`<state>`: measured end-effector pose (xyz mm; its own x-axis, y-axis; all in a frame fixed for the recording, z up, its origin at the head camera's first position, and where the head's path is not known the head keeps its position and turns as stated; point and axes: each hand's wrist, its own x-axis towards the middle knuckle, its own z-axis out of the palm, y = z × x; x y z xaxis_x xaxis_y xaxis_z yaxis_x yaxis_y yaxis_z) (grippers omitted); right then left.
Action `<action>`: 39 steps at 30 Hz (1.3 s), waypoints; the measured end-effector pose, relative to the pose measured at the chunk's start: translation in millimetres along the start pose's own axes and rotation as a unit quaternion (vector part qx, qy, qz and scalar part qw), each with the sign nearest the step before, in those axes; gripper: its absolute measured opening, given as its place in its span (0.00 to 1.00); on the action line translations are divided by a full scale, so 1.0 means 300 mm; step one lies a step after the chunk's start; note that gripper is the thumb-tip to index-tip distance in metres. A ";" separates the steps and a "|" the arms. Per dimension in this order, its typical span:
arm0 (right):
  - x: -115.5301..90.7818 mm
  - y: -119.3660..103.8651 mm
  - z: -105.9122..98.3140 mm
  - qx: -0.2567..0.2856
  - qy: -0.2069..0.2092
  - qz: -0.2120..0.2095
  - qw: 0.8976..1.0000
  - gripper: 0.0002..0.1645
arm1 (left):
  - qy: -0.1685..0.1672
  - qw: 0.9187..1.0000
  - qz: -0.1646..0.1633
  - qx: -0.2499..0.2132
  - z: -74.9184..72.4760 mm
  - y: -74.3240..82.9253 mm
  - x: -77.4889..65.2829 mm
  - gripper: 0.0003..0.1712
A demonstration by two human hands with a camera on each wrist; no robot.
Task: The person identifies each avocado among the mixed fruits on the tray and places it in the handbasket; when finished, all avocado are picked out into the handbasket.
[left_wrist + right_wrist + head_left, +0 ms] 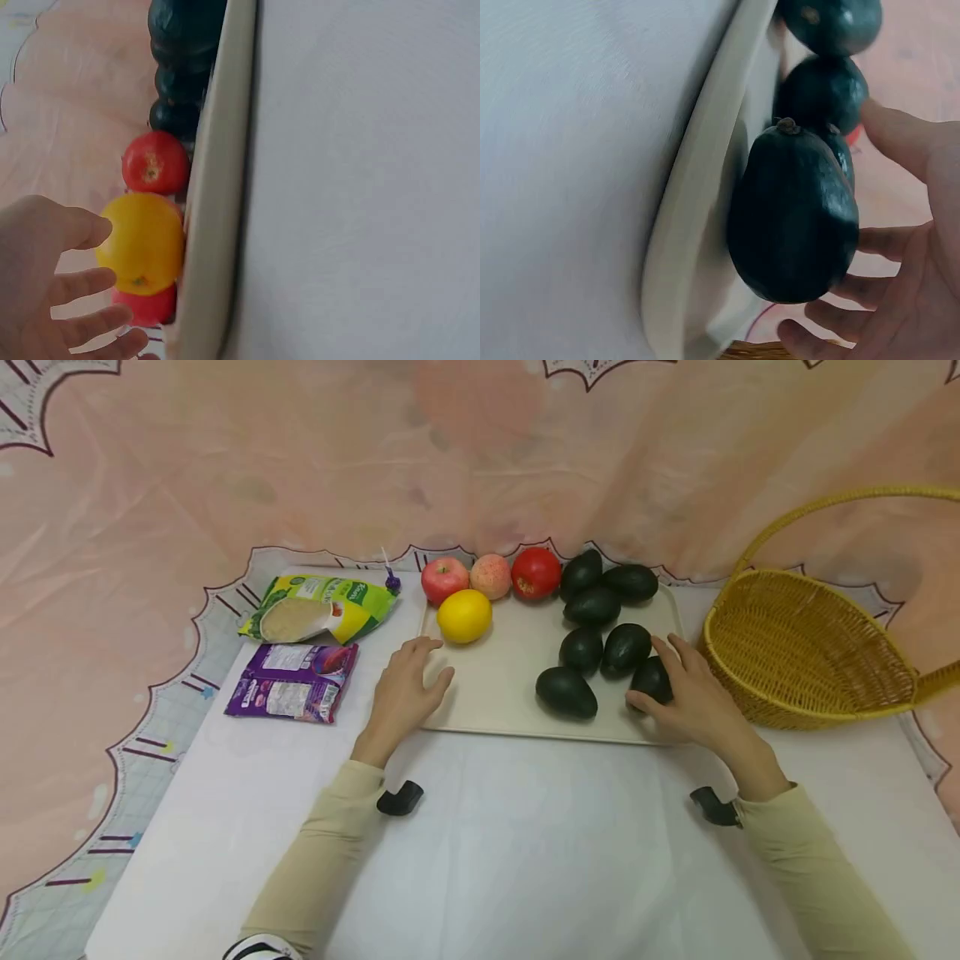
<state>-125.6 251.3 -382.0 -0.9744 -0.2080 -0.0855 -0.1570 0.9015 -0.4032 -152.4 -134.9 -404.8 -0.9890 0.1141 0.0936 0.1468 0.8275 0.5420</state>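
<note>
My right hand (693, 697) is over a dark green avocado (652, 678) at the tray's right end, thumb and fingers spread about it. In the right wrist view the avocado (793, 214) is in front of the fingers (866, 291), and the thumb stands apart from them. Several more avocados (566, 692) lie on the cream tray (495, 714). My left hand (403, 689) hovers at the tray's left edge with fingers apart, holding nothing. Nearest to it is a yellow round fruit (464, 616); in the left wrist view the thumb overlaps this fruit (142, 244).
A red apple (445, 581), a pinkish peach-like fruit (491, 577) and a red pomegranate-like fruit (536, 573) line the tray's back. At right stands a yellow wicker basket (810, 647) with a tall handle. A green-yellow bag (322, 607) and a purple packet (292, 682) lie left.
</note>
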 end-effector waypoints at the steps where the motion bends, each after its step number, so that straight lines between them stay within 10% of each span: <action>1: -0.003 0.005 0.003 0.011 -0.003 0.005 1.000 0.56 | 0.008 1.000 -0.007 -0.016 0.007 -0.008 0.002 0.29; 13: -0.007 0.044 0.053 0.098 0.022 0.039 0.994 0.52 | 0.058 0.986 -0.085 -0.128 0.074 -0.094 0.030 0.30; 39: -0.014 0.038 -0.035 0.187 0.087 0.020 0.978 0.49 | 0.085 0.988 -0.051 -0.122 0.085 -0.154 0.013 0.27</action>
<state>-124.9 266.4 -376.6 -0.9963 -0.0780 0.0347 -0.0795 0.6995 -0.7102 -163.5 -158.8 -450.9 -0.9849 -0.0752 0.1558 0.0656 0.6711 0.7385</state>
